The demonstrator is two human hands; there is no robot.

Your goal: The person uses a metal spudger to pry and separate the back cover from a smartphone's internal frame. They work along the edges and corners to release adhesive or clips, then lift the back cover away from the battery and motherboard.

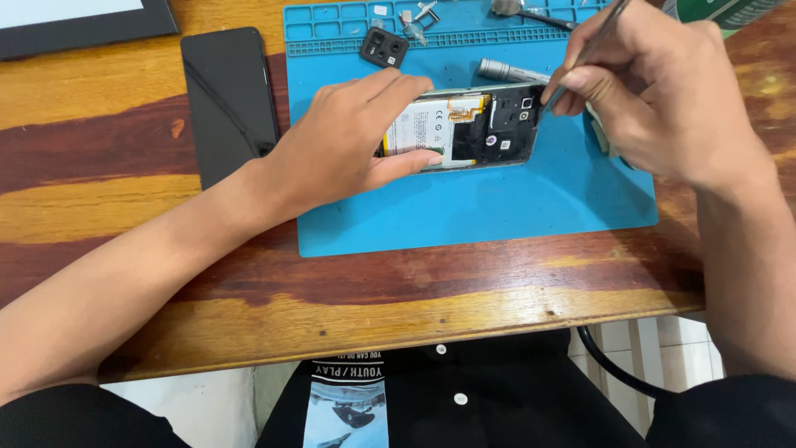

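An opened smartphone (pixel 481 124) lies on a blue repair mat (pixel 464 207), its white battery and black circuit boards exposed. My left hand (pixel 348 145) grips the phone's left end, fingers over its far edge and thumb along its near edge. My right hand (pixel 655 91) pinches thin metal tweezers (pixel 590 48), their tips down at the phone's upper right corner. A grey metal screwdriver (pixel 510 71) lies just behind the phone.
A black back cover (pixel 230 99) lies left of the mat on the wooden table (pixel 332 307). A small black camera bezel (pixel 384 47) and metal parts (pixel 419 18) sit at the mat's far trays. A dark frame (pixel 83 25) is far left.
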